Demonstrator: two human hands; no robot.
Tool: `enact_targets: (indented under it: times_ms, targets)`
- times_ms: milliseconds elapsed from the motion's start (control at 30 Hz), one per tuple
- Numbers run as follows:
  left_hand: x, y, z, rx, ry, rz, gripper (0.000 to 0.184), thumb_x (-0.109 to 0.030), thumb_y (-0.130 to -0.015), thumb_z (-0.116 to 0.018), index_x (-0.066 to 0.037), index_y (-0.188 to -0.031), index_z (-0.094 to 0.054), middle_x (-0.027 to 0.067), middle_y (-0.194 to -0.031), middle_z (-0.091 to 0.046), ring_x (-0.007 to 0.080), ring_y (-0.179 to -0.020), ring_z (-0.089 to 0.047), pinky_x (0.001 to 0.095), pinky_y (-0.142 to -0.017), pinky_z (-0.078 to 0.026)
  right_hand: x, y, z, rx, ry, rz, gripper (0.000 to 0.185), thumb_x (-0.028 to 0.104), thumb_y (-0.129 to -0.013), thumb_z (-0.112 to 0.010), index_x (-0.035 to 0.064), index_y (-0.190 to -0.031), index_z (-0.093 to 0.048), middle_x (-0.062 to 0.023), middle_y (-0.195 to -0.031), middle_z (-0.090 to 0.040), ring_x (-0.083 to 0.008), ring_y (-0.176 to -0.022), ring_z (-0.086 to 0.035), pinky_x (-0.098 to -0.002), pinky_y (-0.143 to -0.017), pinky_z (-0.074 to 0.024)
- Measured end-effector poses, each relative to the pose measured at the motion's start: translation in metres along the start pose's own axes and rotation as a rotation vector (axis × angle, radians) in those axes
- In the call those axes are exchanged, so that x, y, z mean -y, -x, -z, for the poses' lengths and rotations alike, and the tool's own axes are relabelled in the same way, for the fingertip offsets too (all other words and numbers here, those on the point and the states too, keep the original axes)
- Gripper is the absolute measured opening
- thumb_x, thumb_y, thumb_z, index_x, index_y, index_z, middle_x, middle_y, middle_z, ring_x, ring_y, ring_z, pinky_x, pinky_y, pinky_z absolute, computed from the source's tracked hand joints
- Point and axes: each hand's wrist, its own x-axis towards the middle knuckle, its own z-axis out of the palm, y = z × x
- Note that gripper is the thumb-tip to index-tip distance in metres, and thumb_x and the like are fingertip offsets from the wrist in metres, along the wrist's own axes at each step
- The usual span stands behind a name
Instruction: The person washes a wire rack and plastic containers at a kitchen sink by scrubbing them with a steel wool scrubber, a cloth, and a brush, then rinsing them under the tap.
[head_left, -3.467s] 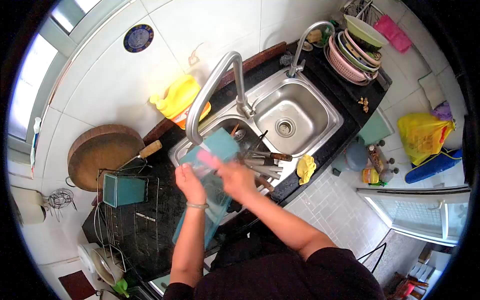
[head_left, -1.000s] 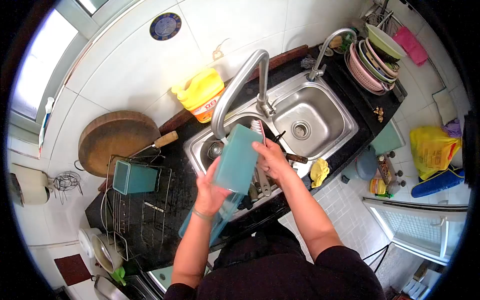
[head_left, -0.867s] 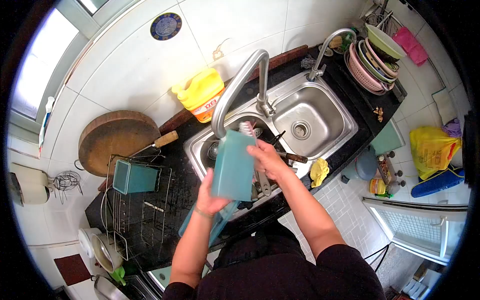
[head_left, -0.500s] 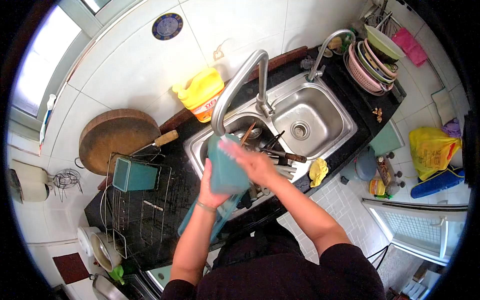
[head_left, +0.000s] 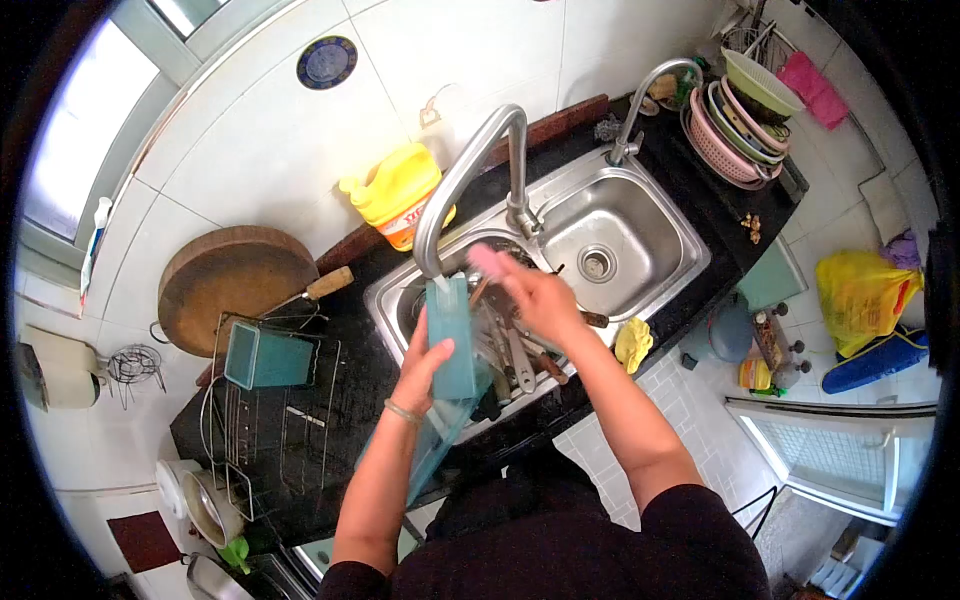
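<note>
Under the tall faucet (head_left: 478, 170), my left hand (head_left: 420, 375) grips a teal plastic container (head_left: 453, 345) by its side, with its upper end at the spout. My right hand (head_left: 545, 312) is just right of the container, its fingers closed on a blurred pink sponge (head_left: 486, 262), apart from the container. Below my left hand a larger translucent teal plastic piece (head_left: 445, 440) leans at the sink's front edge. Several utensils, among them a grey-handled one (head_left: 520, 362), lie in the left basin, partly hidden by my hands and the container.
The right steel basin (head_left: 640, 235) has a second, smaller faucet (head_left: 635, 120). A yellow cloth (head_left: 634, 345) lies on the front edge. To the left stand a wire rack (head_left: 280, 400), another teal container (head_left: 265, 353) and a round wooden board (head_left: 225, 280). A yellow jug (head_left: 395, 195) stands behind.
My right hand has moved off the container to the right, showing the pink sponge. The container has turned more upright in my left hand, uncovering more utensils.
</note>
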Motion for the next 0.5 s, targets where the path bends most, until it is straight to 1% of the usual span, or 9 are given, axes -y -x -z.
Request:
enact_targets:
  times_ms: [33, 100, 133, 200, 233, 300, 333, 433, 500]
  targets:
    - [-0.003, -0.001, -0.001, -0.006, -0.097, -0.039, 0.076, -0.028, -0.084, -0.061, -0.010, -0.146, -0.022, 0.0083, -0.132, -0.046, 0.0206, -0.113, -0.050, 0.0339, -0.095, -0.042, 0.001, 0.009, -0.015, -0.015, 0.041, 0.143, 0.030, 0.028, -0.091, -0.049, 0.0230, -0.119, -0.060, -0.0158, -0.094, -0.066, -0.0350, -0.081, -0.063, -0.0458, -0.069, -0.0504]
    - [0.000, -0.003, -0.001, -0.005, -0.087, -0.019, 0.081, -0.022, -0.082, -0.062, -0.011, -0.148, -0.017, 0.0085, -0.133, -0.045, 0.0188, -0.113, -0.049, 0.0325, -0.095, -0.041, 0.036, 0.024, -0.015, 0.172, 0.191, 0.296, 0.025, 0.027, -0.089, -0.051, 0.0213, -0.109, -0.064, -0.0141, -0.088, -0.067, -0.0332, -0.077, -0.064, -0.0456, -0.067, -0.0507]
    - [0.008, -0.005, 0.003, -0.019, -0.118, -0.012, 0.082, -0.019, -0.080, -0.064, -0.010, -0.147, -0.019, 0.0105, -0.137, -0.041, 0.0196, -0.118, -0.046, 0.0323, -0.098, -0.038, 0.026, 0.020, -0.021, 0.171, 0.192, 0.295, 0.025, 0.027, -0.089, -0.051, 0.0213, -0.109, -0.064, -0.0141, -0.088, -0.067, -0.0332, -0.077, -0.064, -0.0456, -0.067, -0.0507]
    - [0.001, 0.002, -0.006, -0.041, -0.133, 0.077, 0.084, -0.014, -0.077, -0.068, -0.009, -0.147, -0.022, 0.0123, -0.141, -0.037, 0.0204, -0.122, -0.042, 0.0309, -0.102, -0.034, -0.004, 0.000, -0.038, -0.035, 0.200, 0.265, 0.028, 0.025, -0.089, -0.051, 0.0242, -0.114, -0.063, -0.0099, -0.074, -0.061, -0.0309, -0.072, -0.063, -0.0436, -0.062, -0.0506]
    - [0.006, 0.003, -0.005, -0.043, -0.135, 0.078, 0.084, -0.014, -0.077, -0.068, -0.009, -0.147, -0.022, 0.0123, -0.141, -0.037, 0.0204, -0.122, -0.042, 0.0309, -0.102, -0.034, 0.016, -0.014, -0.015, 0.109, 0.439, 0.043, 0.028, 0.026, -0.089, -0.052, 0.0251, -0.114, -0.064, -0.0104, -0.081, -0.065, -0.0322, -0.074, -0.064, -0.0418, -0.063, -0.0513]
    - [0.015, 0.003, 0.002, -0.058, -0.197, -0.067, 0.085, -0.013, -0.076, -0.069, -0.008, -0.147, -0.022, 0.0113, -0.140, -0.038, 0.0200, -0.121, -0.043, 0.0298, -0.101, -0.034, -0.005, -0.018, -0.013, -0.028, 0.227, -0.057, 0.028, 0.027, -0.089, -0.055, 0.0257, -0.116, -0.063, -0.0111, -0.091, -0.068, -0.0327, -0.078, -0.065, -0.0400, -0.065, -0.0520]
    - [0.010, 0.003, 0.000, -0.072, -0.218, -0.100, 0.085, -0.010, -0.075, -0.069, -0.008, -0.146, -0.022, 0.0100, -0.138, -0.040, 0.0194, -0.120, -0.044, 0.0295, -0.100, -0.036, -0.004, -0.013, -0.011, -0.059, 0.138, -0.029, 0.029, 0.028, -0.088, -0.058, 0.0253, -0.117, -0.063, -0.0114, -0.099, -0.066, -0.0322, -0.082, -0.065, -0.0379, -0.066, -0.0527]
    - [0.005, -0.001, 0.003, -0.055, -0.219, -0.088, 0.086, -0.008, -0.074, -0.069, -0.007, -0.146, -0.022, 0.0090, -0.137, -0.041, 0.0191, -0.119, -0.044, 0.0294, -0.099, -0.036, 0.017, 0.016, -0.026, 0.017, 0.206, 0.303, 0.031, 0.024, -0.085, -0.061, 0.0274, -0.116, -0.063, -0.0099, -0.084, -0.067, -0.0321, -0.073, -0.064, -0.0416, -0.060, -0.0514]
    - [0.013, -0.002, 0.009, -0.080, -0.257, -0.057, 0.084, -0.009, -0.074, -0.069, -0.006, -0.146, -0.024, 0.0109, -0.136, -0.042, 0.0184, -0.118, -0.044, 0.0295, -0.099, -0.036, 0.036, 0.021, -0.023, 0.100, 0.228, 0.203, 0.033, 0.022, -0.085, -0.059, 0.0299, -0.116, -0.062, -0.0120, -0.076, -0.065, -0.0323, -0.068, -0.063, -0.0437, -0.057, -0.0497]
